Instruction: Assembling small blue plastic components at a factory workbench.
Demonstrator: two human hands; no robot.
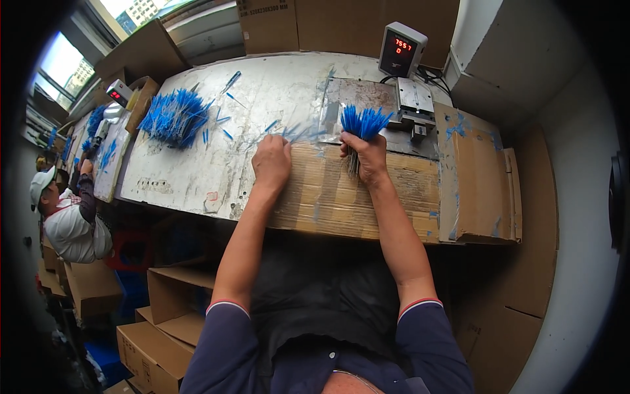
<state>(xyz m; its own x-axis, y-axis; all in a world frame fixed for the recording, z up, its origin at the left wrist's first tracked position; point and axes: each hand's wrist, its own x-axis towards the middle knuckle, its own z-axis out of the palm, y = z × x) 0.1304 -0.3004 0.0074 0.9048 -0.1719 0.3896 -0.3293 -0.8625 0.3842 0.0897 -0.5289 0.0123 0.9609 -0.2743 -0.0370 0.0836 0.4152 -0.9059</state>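
Observation:
My right hand (367,157) grips a bundle of thin blue-tipped sticks (364,123), held upright with the blue ends fanned out on top, over the taped cardboard sheet (341,197). My left hand (272,161) lies knuckles up at the far edge of that cardboard, its fingers on a few loose blue sticks (289,131) scattered on the worn white tabletop (197,171). A big heap of the same blue sticks (172,117) sits on the table to the far left.
A small grey scale with a red display (401,49) and a metal platform (415,98) stands beyond my right hand. Cardboard boxes (164,328) lie on the floor at left. Another person in a cap (65,223) works at the adjoining table (111,157).

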